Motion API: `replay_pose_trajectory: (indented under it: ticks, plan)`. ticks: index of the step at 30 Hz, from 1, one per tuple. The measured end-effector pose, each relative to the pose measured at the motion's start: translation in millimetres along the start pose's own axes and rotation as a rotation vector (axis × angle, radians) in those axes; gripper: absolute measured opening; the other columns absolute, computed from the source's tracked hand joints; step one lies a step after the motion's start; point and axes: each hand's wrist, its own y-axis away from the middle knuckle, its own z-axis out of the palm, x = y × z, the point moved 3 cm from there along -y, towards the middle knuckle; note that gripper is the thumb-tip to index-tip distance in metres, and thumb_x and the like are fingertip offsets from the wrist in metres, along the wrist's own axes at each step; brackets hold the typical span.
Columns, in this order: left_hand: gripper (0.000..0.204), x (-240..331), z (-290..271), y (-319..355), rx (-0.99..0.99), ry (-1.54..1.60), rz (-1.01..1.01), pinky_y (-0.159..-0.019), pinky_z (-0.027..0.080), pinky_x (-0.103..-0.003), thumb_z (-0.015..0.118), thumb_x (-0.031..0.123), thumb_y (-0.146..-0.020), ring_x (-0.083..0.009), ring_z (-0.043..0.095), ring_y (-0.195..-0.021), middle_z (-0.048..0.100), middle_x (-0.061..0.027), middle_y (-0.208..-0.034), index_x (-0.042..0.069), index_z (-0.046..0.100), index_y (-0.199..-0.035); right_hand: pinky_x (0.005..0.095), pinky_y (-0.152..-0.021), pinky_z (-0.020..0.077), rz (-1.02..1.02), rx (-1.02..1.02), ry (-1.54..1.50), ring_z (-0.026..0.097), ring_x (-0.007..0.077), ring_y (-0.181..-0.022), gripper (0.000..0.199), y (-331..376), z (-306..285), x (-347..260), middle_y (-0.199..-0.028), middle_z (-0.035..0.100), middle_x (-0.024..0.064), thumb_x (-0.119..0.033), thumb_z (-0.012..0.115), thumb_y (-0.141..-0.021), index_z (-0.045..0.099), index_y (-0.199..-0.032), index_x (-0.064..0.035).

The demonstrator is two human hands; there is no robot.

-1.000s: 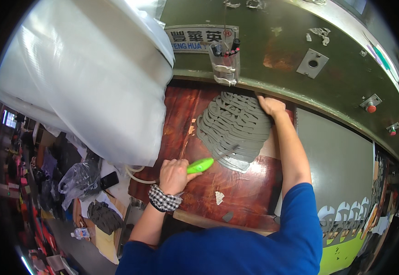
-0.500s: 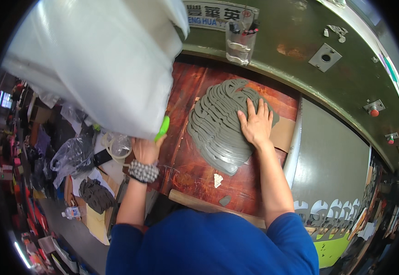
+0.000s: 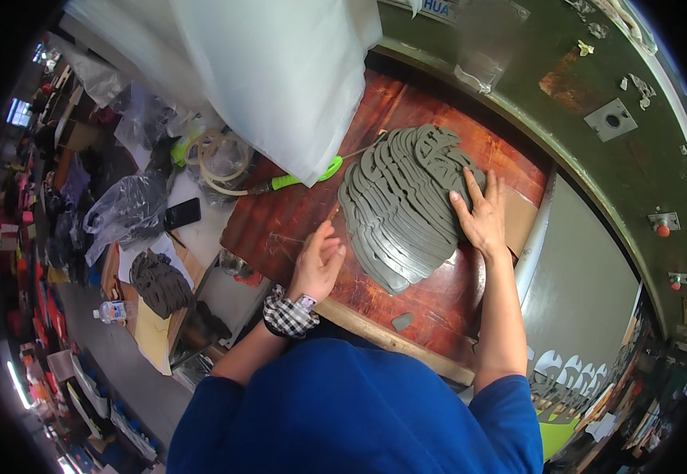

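Head view: the pile of grey cut pieces [image 3: 399, 217] lies around the middle of the reddish bench [image 3: 260, 225], fanned in overlapping layers between your two hands. Your right hand [image 3: 486, 221] rests on its right side, grip open with fingers spread, arm stretched almost straight over the bench's near edge. Your left hand [image 3: 317, 267] is apart from the pile, above the left part of the near edge, grip empty and loosely curled, elbow bent. The green-handled tool [image 3: 285, 182] lies toward the left edge.
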Motion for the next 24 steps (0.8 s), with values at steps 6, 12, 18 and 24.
replay_pose_trajectory:
  ticks: [6, 12, 18, 24]
  plan:
    - [0.064, -8.4, 31.3, -8.9, 0.130, 0.732, -0.370, -0.095, 0.046, -0.034, 0.057, 0.004, -0.092, -0.0232, 0.051, -0.117, 0.042, -0.0209, -0.135, -0.006, 0.021, -0.143, 0.0489, -0.105, 0.0321, -0.098, 0.098, 0.001, 0.037, 0.0463, -0.126, 0.064, 23.9, 10.3, -21.1, -0.140, 0.032, 0.0321, -0.048, 0.059, -0.086, 0.045, -0.139, -0.0159]
    - [0.076, 20.6, 51.9, -46.8, -0.093, 0.290, 0.034, -0.098, 0.041, -0.033, 0.064, 0.027, -0.088, -0.0285, 0.051, -0.119, 0.047, -0.0287, -0.131, -0.012, 0.024, -0.139, 0.0481, -0.097, 0.0400, 0.039, 0.132, -0.196, 0.046, 0.0440, -0.114, 0.067, 37.2, 1.4, -29.6, -0.127, 0.045, 0.0313, -0.047, 0.062, -0.085, 0.045, -0.138, -0.0103]
    - [0.102, 74.0, 99.3, -82.7, -0.029, -0.070, 0.209, -0.106, 0.035, -0.040, 0.069, 0.045, -0.080, -0.0422, 0.040, -0.128, 0.037, -0.0386, -0.135, -0.019, 0.015, -0.137, 0.0434, -0.100, 0.0359, 0.073, 0.163, -0.416, 0.047, 0.0388, -0.113, 0.052, 35.3, 12.0, -11.9, -0.123, 0.049, 0.0270, -0.035, 0.050, -0.095, 0.044, -0.138, -0.0057]
    - [0.097, 137.1, 126.4, -126.0, -0.151, -0.454, 0.223, -0.088, 0.050, -0.044, 0.075, 0.049, -0.067, -0.0426, 0.059, -0.104, 0.058, -0.0314, -0.114, -0.011, 0.034, -0.130, 0.0413, -0.104, 0.0317, 0.145, 0.341, -0.694, 0.045, 0.0370, -0.118, 0.049, 28.1, 46.6, -2.3, -0.130, 0.047, 0.0235, -0.028, 0.046, -0.097, 0.041, -0.138, -0.0005]
